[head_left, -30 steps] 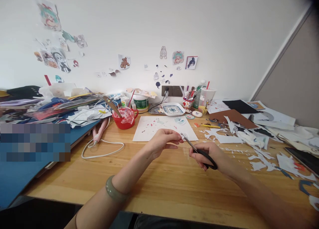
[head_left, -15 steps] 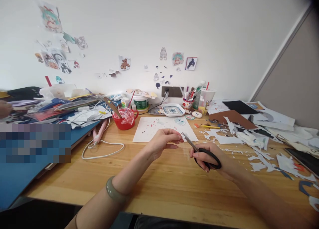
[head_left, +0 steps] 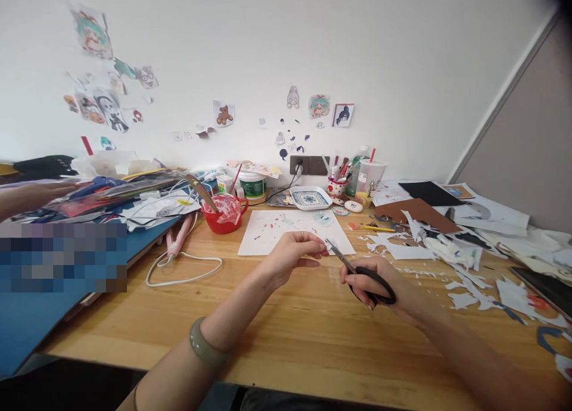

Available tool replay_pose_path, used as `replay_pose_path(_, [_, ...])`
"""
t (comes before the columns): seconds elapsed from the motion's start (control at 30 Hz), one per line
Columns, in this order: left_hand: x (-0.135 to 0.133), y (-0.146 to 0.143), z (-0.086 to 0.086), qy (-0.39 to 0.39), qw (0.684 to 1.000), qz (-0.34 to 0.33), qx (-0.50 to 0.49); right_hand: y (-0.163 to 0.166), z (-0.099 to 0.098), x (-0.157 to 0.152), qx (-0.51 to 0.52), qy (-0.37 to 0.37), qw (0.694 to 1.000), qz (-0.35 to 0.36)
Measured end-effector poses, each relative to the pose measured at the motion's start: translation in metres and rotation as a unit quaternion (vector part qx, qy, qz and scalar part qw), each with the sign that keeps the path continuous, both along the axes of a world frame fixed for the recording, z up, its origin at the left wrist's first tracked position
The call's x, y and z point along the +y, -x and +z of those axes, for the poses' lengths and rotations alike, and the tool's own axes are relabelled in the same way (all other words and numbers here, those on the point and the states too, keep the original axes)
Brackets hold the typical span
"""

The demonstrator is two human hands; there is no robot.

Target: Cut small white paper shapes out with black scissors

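My left hand [head_left: 300, 250] is raised above the wooden desk, its thumb and fingertips pinched on a small piece of paper [head_left: 329, 246], mostly hidden by the fingers. My right hand [head_left: 373, 281] grips black-handled scissors [head_left: 343, 258] through the loops. The blades point up and left, their tips at the paper by my left fingertips. Beyond both hands lies a white sheet [head_left: 254, 232] with several small coloured cut-outs on it.
A red cup [head_left: 223, 220] and a pink-handled tool with a white cord [head_left: 179, 238] stand left. Paper scraps [head_left: 469, 289] litter the right side. At the back are a patterned tray [head_left: 310, 198] and a brush cup [head_left: 337, 186]. Another person's arm [head_left: 36, 198] is at far left.
The other person's arm at far left has reached further right over the pile. My hands and the scissors have hardly moved.
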State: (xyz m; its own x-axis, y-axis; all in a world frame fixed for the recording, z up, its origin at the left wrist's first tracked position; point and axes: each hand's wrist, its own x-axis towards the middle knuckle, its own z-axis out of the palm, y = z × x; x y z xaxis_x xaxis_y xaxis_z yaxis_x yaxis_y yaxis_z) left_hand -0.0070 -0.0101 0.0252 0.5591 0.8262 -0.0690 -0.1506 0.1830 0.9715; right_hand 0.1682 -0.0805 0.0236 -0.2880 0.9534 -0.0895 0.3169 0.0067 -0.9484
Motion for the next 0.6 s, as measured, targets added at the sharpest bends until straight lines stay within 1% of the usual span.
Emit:
replay_pose_path(0.27, [0.0023,-0.0005,-0.0019,0.003,1.0,0.016,-0.002,0.0018,-0.0015,0.0006,0.006,0.005,1.0,0.001])
replay_pose_path(0.43, [0.0043,-0.0002,-0.0042,0.007,1.0,0.014,-0.005,0.003,0.0003,-0.0003,0.009,0.007,1.0,0.004])
replay_pose_path(0.6, [0.0054,0.0007,-0.0058,0.01,1.0,0.014,-0.011,0.0021,-0.0029,0.0005,0.008,0.004,1.0,0.001])
